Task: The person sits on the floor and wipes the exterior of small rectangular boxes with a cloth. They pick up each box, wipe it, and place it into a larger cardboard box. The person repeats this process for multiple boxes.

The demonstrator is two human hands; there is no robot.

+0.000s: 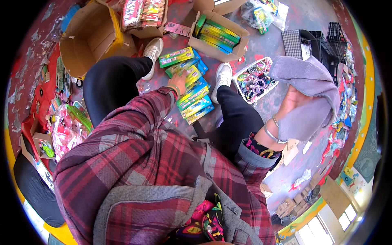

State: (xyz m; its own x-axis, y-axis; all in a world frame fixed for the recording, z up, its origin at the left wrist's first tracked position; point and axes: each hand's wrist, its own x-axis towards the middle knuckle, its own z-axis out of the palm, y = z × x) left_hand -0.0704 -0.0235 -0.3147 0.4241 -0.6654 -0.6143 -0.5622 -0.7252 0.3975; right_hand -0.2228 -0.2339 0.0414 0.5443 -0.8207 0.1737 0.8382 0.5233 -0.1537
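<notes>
My right hand (pixel 295 99) holds up a greyish-purple cloth (pixel 322 112), which drapes over the fingers and hides most of them. Between my feet, my left hand (pixel 178 81) rests on a group of flat yellow, green and blue boxes (pixel 194 98), its fingers stretched out over them. These boxes lie overlapping on the floor in a rough column. Another green and yellow box (pixel 176 57) lies at the far end of the column.
An open carton (pixel 218 36) of similar boxes stands ahead. Beside my right shoe (pixel 223 77), a white basket (pixel 250 98) holds small hair ties and beads. A large empty carton (pixel 87 45) is at far left. Plastic-wrapped goods (pixel 67 128) lie left; assorted small goods line the right wall.
</notes>
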